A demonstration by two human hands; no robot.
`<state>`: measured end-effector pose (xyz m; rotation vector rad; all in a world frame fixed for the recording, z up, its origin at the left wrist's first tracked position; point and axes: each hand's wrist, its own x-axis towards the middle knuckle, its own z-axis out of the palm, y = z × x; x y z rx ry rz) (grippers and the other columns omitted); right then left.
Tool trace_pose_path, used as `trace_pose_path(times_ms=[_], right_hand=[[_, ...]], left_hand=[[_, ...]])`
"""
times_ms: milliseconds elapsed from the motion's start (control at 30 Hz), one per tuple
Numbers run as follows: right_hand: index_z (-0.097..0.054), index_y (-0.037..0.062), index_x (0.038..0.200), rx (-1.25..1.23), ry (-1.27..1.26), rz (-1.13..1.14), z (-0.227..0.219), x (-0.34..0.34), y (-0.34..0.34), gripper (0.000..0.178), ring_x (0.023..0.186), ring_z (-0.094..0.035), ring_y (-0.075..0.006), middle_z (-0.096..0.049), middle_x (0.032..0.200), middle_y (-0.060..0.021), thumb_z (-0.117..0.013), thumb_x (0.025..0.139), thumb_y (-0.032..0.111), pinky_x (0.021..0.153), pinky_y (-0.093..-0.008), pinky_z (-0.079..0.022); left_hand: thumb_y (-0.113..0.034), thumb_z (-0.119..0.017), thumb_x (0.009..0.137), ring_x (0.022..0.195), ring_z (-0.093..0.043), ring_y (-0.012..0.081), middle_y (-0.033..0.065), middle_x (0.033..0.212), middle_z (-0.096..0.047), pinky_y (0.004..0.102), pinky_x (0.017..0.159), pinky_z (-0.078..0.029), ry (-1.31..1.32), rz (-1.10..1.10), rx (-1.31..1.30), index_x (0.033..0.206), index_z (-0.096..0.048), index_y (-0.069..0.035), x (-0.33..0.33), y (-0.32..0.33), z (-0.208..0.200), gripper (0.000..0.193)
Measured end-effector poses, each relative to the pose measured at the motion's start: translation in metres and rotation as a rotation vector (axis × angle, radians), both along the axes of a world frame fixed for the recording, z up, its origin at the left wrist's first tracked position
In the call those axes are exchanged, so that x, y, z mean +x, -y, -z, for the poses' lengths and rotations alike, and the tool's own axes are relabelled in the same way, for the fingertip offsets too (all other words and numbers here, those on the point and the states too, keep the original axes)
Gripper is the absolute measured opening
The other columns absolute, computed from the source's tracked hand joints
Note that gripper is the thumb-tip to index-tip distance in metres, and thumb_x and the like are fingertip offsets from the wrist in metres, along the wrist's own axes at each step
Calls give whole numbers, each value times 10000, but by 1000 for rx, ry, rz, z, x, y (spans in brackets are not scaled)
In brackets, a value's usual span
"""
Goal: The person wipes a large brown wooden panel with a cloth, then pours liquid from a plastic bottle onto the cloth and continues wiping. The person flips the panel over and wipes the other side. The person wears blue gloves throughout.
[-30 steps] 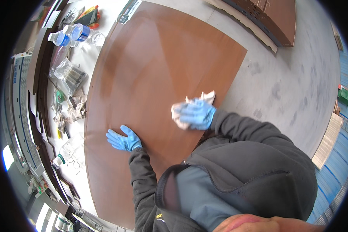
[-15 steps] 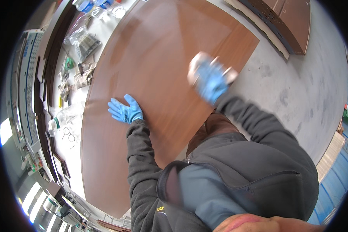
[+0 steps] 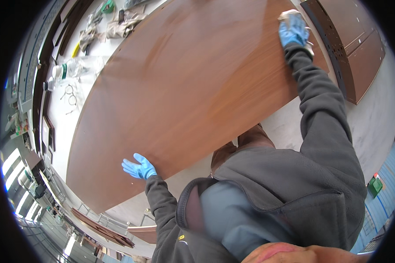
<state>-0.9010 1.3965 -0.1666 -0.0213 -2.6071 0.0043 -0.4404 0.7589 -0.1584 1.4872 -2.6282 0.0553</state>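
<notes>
A large brown wood-grain panel (image 3: 180,92) lies flat across in front of me. Its surface shows streaks and darker patches toward the far side. My right hand (image 3: 293,33), in a blue glove, presses a bunched whitish cloth (image 3: 289,15) onto the panel near its far right end. Cloth edges stick out past the fingertips and beside the wrist. My left hand (image 3: 140,167), also gloved in blue, is over the panel's near left part with its fingers spread and nothing in them. Whether its palm rests on the surface I cannot tell.
Beyond the panel's left edge stand clear bottles (image 3: 77,68), with glasses (image 3: 70,94) beside them and crumpled grey gloves (image 3: 123,25) farther off. Dark brown boards (image 3: 366,59) stand at the far right. Several brown boards (image 3: 103,228) are stacked at lower left.
My right hand has swept the cloth away from me and rightward to the panel's far right end. My left hand has shifted nearer my body. The whole view has turned somewhat.
</notes>
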Motion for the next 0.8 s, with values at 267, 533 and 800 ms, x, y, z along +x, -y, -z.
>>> trace_pose_path(times_ms=[267, 533, 800], right_hand=[[-652, 97, 1289, -478, 1248, -829, -56, 310, 348, 374, 1239, -648, -381, -634, 1275, -197, -627, 925, 184, 1031, -604, -545], [-705, 33, 1242, -534, 488, -1253, -11, 379, 257, 363, 1171, -697, -394, -705, 1271, -193, -680, 890, 120, 1094, -531, -532], [-650, 64, 1342, 30, 117, -89, -27, 201, 49, 385, 1290, -626, -363, -667, 1334, -178, -528, 1081, 320, 1082, -485, -506]], left_hand=[[-602, -487, 1087, 1628, -286, 414, 222, 1740, -356, 578, 1300, -239, -45, -32, 3, 1658, -416, -53, 41, -3, 46, 795], [-567, -576, 1035, 1599, -308, 471, 271, 1710, -379, 617, 1277, -247, -71, 2, 8, 1632, -427, -9, 33, -18, 25, 830], [-557, -583, 1029, 1603, -290, 485, 301, 1707, -355, 625, 1304, -210, -150, -41, 25, 1644, -378, 24, 27, -29, 24, 871]])
